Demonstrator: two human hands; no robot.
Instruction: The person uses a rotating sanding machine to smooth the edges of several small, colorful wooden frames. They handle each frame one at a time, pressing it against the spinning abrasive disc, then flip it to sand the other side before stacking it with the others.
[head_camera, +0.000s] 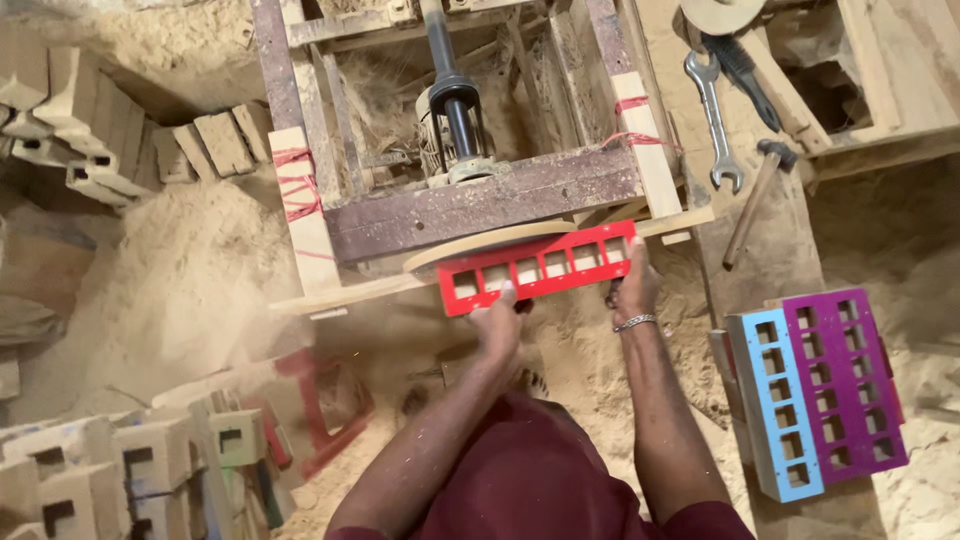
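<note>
While both hands (500, 318) (632, 288) pinch the red frame (545, 267), a sanding disc (490, 243) hides its upper edge.

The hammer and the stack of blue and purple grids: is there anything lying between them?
Head view: between the hammer and the stack of grids lies only a sawdust-strewn wooden board; no other tool or piece shows there.

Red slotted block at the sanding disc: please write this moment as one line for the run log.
left hand: holds red slotted block | right hand: holds its right end | block: against sanding disc | nearby: wrench, hammer
</note>
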